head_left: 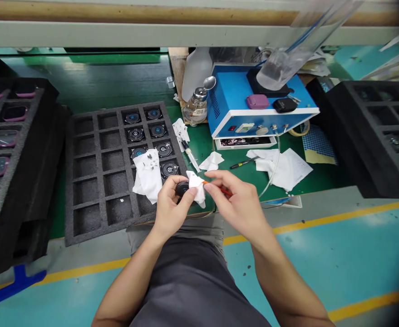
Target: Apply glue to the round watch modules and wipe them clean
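My left hand [174,204] is closed around a round black watch part [182,188], most of it covered by fingers. Against that part lies a white wipe [195,184], under my left thumb. My right hand [235,200] pinches a thin orange-red tool [224,189] whose tip meets the wipe; its exact kind is hidden. Just left of my hands stands a dark foam tray [68,181] with several round watch parts [169,169] in its right columns. A folded white cloth [148,177] with black specks lies over the tray's edge. Beyond my hands is a syringe [191,156].
A blue machine [260,104] carries a clear tube [277,68] and small cases. Beside it stands a glass pump bottle [196,106]. A black pen [244,162] and papers [288,170] lie right. Foam trays flank both sides, the left one [18,150] holding purple-framed pieces.
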A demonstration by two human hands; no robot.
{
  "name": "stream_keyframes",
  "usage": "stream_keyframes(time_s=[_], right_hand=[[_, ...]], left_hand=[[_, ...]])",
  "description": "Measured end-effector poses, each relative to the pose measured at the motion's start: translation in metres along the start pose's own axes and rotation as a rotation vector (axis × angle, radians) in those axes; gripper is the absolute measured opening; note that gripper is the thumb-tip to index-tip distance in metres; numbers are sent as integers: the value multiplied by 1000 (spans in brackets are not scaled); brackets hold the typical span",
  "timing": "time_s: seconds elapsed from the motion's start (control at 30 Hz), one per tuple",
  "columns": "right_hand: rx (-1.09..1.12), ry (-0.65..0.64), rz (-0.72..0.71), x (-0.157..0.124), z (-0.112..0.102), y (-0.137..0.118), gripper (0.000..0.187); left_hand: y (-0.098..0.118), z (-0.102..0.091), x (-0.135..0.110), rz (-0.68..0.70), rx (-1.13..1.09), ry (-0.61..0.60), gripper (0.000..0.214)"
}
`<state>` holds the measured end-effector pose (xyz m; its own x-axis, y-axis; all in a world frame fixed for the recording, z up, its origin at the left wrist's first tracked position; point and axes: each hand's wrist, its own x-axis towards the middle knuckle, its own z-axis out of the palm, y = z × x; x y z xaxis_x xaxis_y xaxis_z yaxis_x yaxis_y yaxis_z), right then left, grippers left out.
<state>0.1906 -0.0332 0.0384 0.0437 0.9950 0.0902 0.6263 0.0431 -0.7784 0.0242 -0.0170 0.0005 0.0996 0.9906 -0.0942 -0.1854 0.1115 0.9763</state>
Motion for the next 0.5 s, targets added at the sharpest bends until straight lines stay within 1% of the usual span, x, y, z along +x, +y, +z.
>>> stream_keyframes(time_s=[0.07, 0.1, 0.13, 0.2, 0.27, 0.33, 0.43, 0.5], right_hand=[[-219, -2, 0, -4, -13, 7, 28], [-300, 20, -8, -6, -20, 9, 27], [-349, 52, -31, -8, -25, 9, 25], [-365, 91, -134, -13, -32, 6, 22], [-365, 48, -273, -15, -33, -1, 25], [-444, -37, -385, -14, -33, -8, 33], [-632, -127, -487, -9, -34, -16, 42], [-710, -157, -531, -5, -36, -18, 44]], left_hand=[[-1, 1, 0, 13, 17, 23, 25], [-1, 2, 0, 19, 35, 31, 24], [-2, 2, 0, 23, 57, 33, 23], [-3, 3, -1, 34, 107, 29, 21], [-5, 3, -2, 52, 153, 20, 19], [-6, 3, -2, 77, 187, 12, 19], [-7, 4, -3, 117, 234, -3, 16], [-7, 5, -3, 145, 254, -11, 15]])
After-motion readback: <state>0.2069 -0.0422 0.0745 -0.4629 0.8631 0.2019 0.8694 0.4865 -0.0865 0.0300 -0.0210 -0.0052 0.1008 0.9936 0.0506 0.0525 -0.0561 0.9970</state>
